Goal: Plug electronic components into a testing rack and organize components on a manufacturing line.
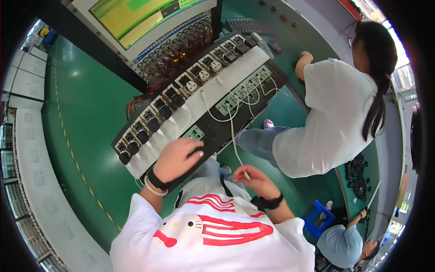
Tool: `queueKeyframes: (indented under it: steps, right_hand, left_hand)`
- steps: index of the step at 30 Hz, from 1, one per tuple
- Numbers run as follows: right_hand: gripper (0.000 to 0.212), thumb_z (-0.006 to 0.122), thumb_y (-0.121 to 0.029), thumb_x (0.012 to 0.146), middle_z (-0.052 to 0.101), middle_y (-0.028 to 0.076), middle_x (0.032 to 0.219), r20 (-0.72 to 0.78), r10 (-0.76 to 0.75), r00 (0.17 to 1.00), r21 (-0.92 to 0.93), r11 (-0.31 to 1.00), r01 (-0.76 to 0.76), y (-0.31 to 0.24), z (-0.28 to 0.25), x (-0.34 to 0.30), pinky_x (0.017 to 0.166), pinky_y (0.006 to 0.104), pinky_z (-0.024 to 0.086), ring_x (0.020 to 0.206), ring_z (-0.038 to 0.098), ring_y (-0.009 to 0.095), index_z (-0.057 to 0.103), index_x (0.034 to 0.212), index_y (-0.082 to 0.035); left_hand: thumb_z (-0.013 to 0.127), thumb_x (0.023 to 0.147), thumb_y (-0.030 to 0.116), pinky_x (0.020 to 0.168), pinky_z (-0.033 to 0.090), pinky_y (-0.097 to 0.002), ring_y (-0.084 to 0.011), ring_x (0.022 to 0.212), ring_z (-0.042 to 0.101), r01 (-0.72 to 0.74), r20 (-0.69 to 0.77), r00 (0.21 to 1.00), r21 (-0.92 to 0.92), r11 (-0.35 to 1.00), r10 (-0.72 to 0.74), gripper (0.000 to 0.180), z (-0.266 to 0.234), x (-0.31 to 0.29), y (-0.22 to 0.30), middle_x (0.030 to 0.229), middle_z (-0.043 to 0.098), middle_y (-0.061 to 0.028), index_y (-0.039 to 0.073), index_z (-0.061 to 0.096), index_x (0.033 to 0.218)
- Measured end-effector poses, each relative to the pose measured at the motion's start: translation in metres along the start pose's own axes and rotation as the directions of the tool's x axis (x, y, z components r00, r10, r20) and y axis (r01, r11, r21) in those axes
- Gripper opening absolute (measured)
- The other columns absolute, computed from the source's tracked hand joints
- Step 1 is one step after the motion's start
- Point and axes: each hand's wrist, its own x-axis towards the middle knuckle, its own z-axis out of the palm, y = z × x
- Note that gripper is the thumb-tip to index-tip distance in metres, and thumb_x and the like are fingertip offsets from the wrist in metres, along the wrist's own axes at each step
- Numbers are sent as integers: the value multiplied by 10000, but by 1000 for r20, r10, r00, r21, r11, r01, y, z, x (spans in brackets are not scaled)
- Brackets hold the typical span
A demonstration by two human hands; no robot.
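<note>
My right hand (pixel 259 182) pinches the end of a white cable (pixel 235 145), which runs up to a green socket board (pixel 244 90) on the bench fixture. Over the lower left part of the fixture is my left hand (pixel 177 157), its fingers apart and holding nothing. It lies beside a smaller green board (pixel 195 133), partly covering that area. Along the fixture's far edge runs a row of sockets with black plug adapters (pixel 153 124) at the left and white plug adapters (pixel 204 75) towards the middle. Several white cables hang from the adapters.
A test rack with a lit screen (pixel 145 18) and bundled wires stands behind the fixture. At the far right is a keyboard (pixel 250 26). A person in a white shirt (pixel 331 118) is close on my right; another person (pixel 342 245) sits by a blue stool (pixel 317 220).
</note>
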Motion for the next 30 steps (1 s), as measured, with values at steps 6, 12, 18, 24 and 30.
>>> queueKeyframes:
  steps: [6,12,18,24,30]
  right_hand:
    - [335,589,26,757,521,102,1159,-54,-258,965,-811,575,109,-120,35,48,976,385,385,1105,492,281,578,1083,-49]
    - [274,425,-276,1000,458,-23,701,-185,-364,913,-213,922,324,-92,-5,223,619,262,424,629,440,86,512,876,-48]
    - [288,444,-239,978,435,-22,687,-419,-63,906,-31,998,54,-26,-35,315,510,232,312,560,355,76,597,1084,-19]
    - [209,509,-153,924,620,68,744,-301,-241,923,-537,843,45,0,-23,271,672,295,465,702,599,157,614,1002,11]
    - [230,563,-160,903,624,88,814,-170,42,985,-570,811,-133,37,-11,202,709,287,477,728,606,173,605,1062,0]
  left_hand:
    - [560,834,241,772,488,-416,-346,894,612,139,-97,986,21,990,-136,292,-43,102,-89,963,644,-179,36,635,1027]
    - [595,821,235,814,490,-427,-342,931,613,301,-125,947,27,953,-295,268,-18,201,-204,1027,656,-161,42,688,981]
    - [621,817,235,874,480,-411,-337,1007,601,415,-5,909,120,902,-417,319,-6,221,-192,1086,644,-174,51,675,1072]
    - [595,826,255,814,489,-387,-338,958,619,366,-85,929,45,930,-361,408,-20,181,-179,1026,648,-192,37,610,1170]
    - [577,860,284,795,478,-416,-361,937,595,323,-225,921,-20,946,-319,347,-39,110,-123,984,632,-184,37,623,1101]
